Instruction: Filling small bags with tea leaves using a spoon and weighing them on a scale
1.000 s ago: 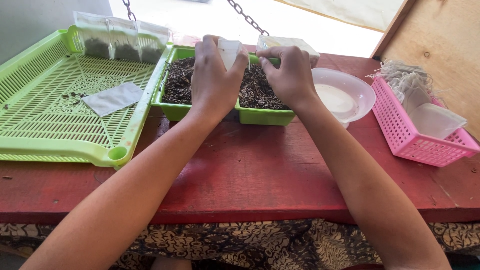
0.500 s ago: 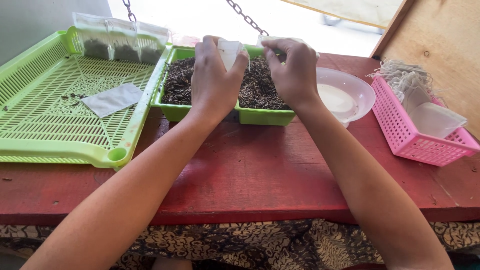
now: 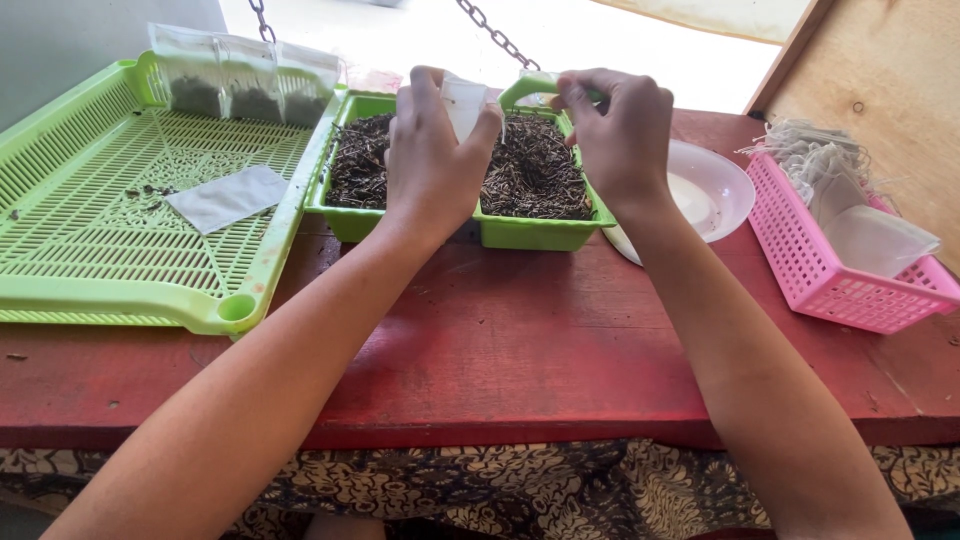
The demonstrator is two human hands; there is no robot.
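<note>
The left hand pinches a small white paper sachet between thumb and fingers, its long axis upright, mouth upward, above the green tray of dark dried leaves; the right hand, fingers curled narrow, grips a green scoop just beside the sachet; filled clear packets stand well left of the fingers; a pink basket sits far right.

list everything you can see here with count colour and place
small bag: 1, white, pinched by the left hand over the green tub
green tub: 1, holds dark dried leaves, table centre
flat tray: 1, green, slotted, left
filled bags: a row, clear, dark fill, at the tray's far end
flat bag: 1, white, on the tray
plate: 1, white, right of the tub
basket: 1, pink, far right, holds white bags
chains: 2, grey, above
table: 1, red
left hand: 1
right hand: 1, beside the bag's opening
</note>
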